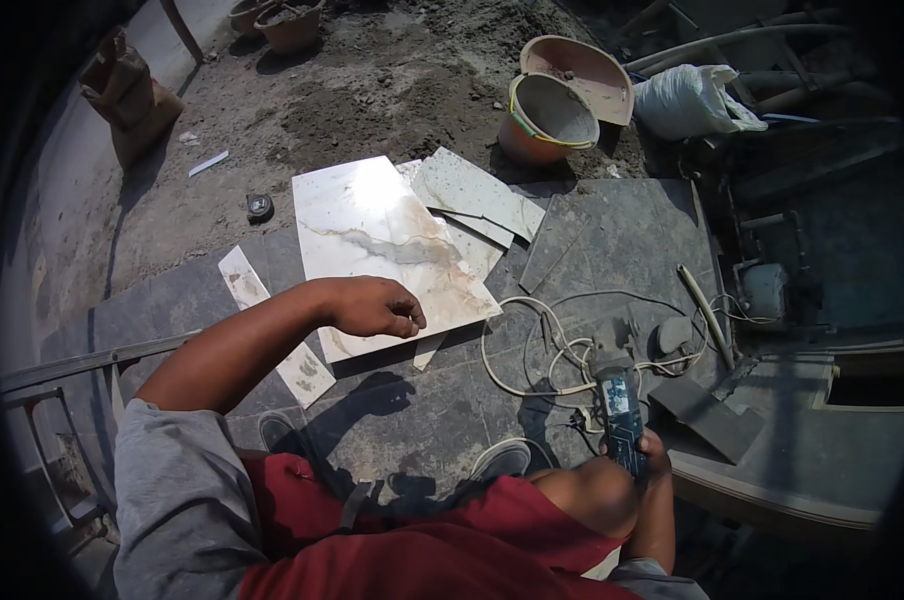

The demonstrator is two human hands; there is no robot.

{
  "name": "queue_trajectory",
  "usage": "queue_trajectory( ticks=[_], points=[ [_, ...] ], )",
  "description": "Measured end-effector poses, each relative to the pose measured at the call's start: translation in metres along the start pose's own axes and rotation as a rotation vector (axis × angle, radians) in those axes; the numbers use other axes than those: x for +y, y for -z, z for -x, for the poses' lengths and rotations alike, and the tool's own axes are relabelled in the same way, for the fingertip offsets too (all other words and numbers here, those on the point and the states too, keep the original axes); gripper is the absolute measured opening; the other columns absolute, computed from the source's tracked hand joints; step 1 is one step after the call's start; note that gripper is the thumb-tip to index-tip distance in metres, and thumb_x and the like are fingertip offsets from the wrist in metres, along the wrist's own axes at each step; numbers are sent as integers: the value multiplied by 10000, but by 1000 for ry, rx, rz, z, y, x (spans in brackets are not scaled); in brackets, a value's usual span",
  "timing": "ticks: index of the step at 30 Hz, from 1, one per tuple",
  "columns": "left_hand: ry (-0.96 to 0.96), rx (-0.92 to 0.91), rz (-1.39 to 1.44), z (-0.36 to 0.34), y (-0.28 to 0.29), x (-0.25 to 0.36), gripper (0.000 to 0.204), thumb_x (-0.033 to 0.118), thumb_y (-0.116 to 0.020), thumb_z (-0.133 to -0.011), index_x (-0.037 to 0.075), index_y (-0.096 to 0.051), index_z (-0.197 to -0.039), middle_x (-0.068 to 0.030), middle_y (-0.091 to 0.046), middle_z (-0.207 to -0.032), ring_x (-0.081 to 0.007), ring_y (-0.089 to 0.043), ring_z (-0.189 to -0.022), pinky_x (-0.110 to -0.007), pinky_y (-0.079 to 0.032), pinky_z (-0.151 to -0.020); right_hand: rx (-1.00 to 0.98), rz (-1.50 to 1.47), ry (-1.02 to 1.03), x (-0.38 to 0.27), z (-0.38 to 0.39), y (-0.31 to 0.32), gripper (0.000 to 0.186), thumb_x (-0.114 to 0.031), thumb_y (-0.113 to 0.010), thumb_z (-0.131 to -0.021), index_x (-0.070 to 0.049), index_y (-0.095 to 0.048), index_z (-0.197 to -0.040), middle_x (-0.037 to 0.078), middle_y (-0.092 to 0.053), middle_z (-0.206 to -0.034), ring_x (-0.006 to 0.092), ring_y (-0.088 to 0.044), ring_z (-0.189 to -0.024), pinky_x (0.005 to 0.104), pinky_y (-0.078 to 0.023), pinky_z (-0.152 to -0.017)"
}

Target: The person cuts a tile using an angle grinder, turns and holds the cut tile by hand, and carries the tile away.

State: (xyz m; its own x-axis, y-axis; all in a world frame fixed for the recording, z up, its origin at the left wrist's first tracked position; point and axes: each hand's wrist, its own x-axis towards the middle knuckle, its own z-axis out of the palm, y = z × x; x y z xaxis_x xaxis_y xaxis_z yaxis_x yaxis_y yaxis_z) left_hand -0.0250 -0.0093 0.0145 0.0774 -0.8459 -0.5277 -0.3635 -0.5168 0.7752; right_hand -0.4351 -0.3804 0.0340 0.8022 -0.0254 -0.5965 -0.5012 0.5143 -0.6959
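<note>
Above the near part of a large white marble-look tile [347, 240], the left hand [377, 308] is held with its fingers curled and bent downward — whether anything is pinched between them, or the tile touched, cannot be told. At the lower right, beside the bent knee [600, 495], a dark blue-green angle grinder [624, 420] is gripped near its rear end by the right hand [655, 455], its head pointed away from the person. A pale cord [484, 350] is looped on the grey paving next to it. By the tile's far right side, cut tile pieces [477, 190] are overlapped; to its left, a narrow tile strip [304, 375] is partly hidden by the forearm — beyond that, a black tape measure [260, 208] can be seen.
</note>
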Motion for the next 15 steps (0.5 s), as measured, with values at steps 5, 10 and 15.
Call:
queue_trajectory(
  ticks=[5, 10, 15],
  points=[
    [-166, -64, 387, -57, -35, 42, 807, 464, -686, -917, -39, -393, -1475, -179, -555, -1375, -261, -510, -1289, -367, -389, -1096, -160, 15, 53, -62, -71, -35, 830, -362, -851, -698, 63, -474, -1302, 226, -651, -1058, 297, -691, -881, 374, -582, -736],
    [-624, 136, 1005, -100, -44, 99, 1008, 627, -786, -764, 22, -396, -1470, -161, -499, -1374, -280, -460, -1285, -413, -398, -1055, -220, 225, 110, -89, -116, -111, 869, -351, -875, -614, 29, -482, -1288, 184, -653, -1036, 275, -697, -868, 372, -579, -737],
    [-564, 644, 1021, -67, -35, 136, 1092, 628, -836, -710, 40, -330, -1478, -135, -443, -1433, -255, -422, -1326, -377, -342, -1116, -166, 457, 529, -80, -149, -196, 888, -378, -850, -688, -8, -399, -1356, 120, -591, -1080, 188, -633, -866, 297, -519, -731]
  ],
)
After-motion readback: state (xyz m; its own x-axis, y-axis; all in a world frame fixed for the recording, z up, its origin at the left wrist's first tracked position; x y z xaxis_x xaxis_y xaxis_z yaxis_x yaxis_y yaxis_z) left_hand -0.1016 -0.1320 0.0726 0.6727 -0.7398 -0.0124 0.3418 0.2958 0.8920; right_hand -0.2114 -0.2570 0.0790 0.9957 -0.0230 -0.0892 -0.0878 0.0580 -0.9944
